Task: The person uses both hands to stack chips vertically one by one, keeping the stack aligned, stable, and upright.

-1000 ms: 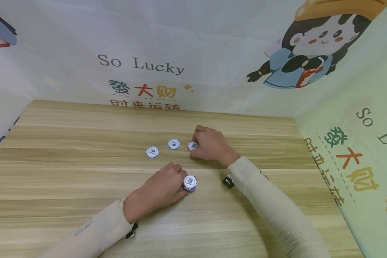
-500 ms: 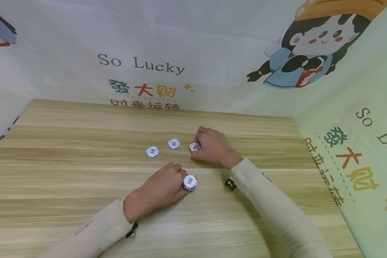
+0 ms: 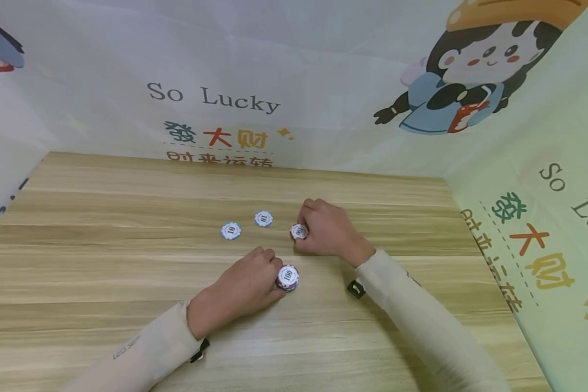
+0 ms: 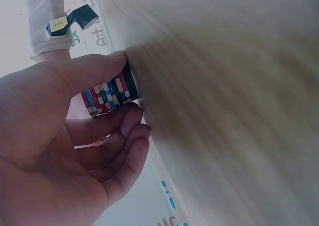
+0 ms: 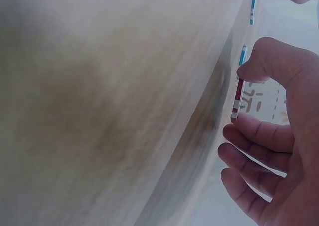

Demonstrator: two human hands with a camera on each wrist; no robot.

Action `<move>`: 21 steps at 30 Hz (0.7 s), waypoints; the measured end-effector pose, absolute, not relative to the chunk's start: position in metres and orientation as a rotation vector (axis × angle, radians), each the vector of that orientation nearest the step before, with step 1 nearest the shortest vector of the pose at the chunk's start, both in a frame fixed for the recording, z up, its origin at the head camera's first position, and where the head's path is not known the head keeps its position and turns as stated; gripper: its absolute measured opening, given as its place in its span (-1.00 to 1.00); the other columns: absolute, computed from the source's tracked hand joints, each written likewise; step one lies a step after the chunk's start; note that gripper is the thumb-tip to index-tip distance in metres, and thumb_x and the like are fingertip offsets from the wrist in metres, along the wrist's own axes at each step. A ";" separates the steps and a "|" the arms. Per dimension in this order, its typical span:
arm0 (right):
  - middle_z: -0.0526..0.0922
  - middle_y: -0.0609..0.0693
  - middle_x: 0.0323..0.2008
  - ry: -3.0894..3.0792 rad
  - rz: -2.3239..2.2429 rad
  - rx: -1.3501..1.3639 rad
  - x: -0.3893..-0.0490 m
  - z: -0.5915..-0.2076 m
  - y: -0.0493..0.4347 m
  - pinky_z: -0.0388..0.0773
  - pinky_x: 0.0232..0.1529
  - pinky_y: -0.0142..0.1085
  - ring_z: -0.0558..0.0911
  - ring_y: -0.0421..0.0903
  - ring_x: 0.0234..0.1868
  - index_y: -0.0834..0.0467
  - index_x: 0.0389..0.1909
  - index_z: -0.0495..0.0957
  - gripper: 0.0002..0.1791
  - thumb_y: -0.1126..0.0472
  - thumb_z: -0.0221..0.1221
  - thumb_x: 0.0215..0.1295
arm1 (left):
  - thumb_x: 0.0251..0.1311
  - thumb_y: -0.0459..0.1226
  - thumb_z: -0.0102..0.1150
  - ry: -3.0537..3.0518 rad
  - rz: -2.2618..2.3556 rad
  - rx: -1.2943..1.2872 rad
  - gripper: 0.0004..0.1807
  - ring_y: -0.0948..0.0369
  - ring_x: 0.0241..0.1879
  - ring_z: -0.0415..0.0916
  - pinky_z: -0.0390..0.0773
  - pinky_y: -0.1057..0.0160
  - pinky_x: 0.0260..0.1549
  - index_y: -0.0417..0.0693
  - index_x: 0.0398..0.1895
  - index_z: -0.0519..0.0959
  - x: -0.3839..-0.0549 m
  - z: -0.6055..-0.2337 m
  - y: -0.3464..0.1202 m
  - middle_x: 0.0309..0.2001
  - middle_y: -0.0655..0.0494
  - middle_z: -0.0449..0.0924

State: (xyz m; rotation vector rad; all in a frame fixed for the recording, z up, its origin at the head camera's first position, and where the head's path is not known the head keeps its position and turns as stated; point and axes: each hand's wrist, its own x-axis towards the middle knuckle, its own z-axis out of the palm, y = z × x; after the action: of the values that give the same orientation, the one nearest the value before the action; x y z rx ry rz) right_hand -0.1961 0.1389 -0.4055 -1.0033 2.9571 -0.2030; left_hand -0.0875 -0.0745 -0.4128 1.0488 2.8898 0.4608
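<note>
My left hand grips a stack of poker chips between thumb and fingers, low at the table. A white face marked 100 tops the stack; the left wrist view shows red, blue and black edges in the stack. Farther back and to the right, my right hand pinches a single red-and-white poker chip by its edge. In the right wrist view that chip is seen edge-on between thumb and forefinger, close over the wood. The other fingers curl loosely below it.
Two blue-and-white chips marked 10 lie flat on the wooden table: one chip at left, another chip nearer the right hand. Printed cloth walls stand along the table's back and right edges.
My right hand has moved a little toward me and to the right, bringing the red-and-white chip with it. The left hand and its stack have stayed in place.
</note>
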 end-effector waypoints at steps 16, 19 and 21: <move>0.65 -0.09 -0.18 2.975 -0.207 -1.143 -0.177 -0.405 0.146 0.65 -0.26 -0.18 0.61 -0.10 -0.20 0.08 -0.21 0.70 -0.63 -0.08 0.45 0.08 | 0.27 -0.14 0.60 2.903 0.452 1.070 -0.58 -0.01 -0.24 0.57 0.63 -0.02 -0.08 -0.39 -0.17 0.72 -0.088 -0.414 -0.075 -0.27 -0.10 0.64; 0.65 -0.10 -0.18 2.982 -0.215 -1.155 -0.173 -0.406 0.147 0.64 -0.27 -0.19 0.60 -0.11 -0.21 0.07 -0.22 0.70 -0.66 -0.06 0.43 0.08 | 0.26 -0.14 0.60 2.909 0.450 1.078 -0.58 -0.01 -0.24 0.57 0.63 -0.02 -0.07 -0.38 -0.18 0.72 -0.087 -0.414 -0.075 -0.27 -0.10 0.64; 0.65 -0.11 -0.19 2.986 -0.209 -1.158 -0.171 -0.406 0.147 0.64 -0.28 -0.20 0.59 -0.11 -0.21 0.06 -0.22 0.70 -0.67 -0.05 0.43 0.08 | 0.26 -0.14 0.60 2.913 0.448 1.084 -0.58 -0.02 -0.24 0.57 0.63 -0.02 -0.07 -0.38 -0.19 0.72 -0.087 -0.415 -0.075 -0.28 -0.10 0.64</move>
State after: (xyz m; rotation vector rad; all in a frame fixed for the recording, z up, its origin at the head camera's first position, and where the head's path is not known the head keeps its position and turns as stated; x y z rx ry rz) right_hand -0.1710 0.1475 -0.4063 -1.1576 2.9863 -0.2086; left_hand -0.0870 -0.0754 -0.4146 1.0836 2.9126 0.4481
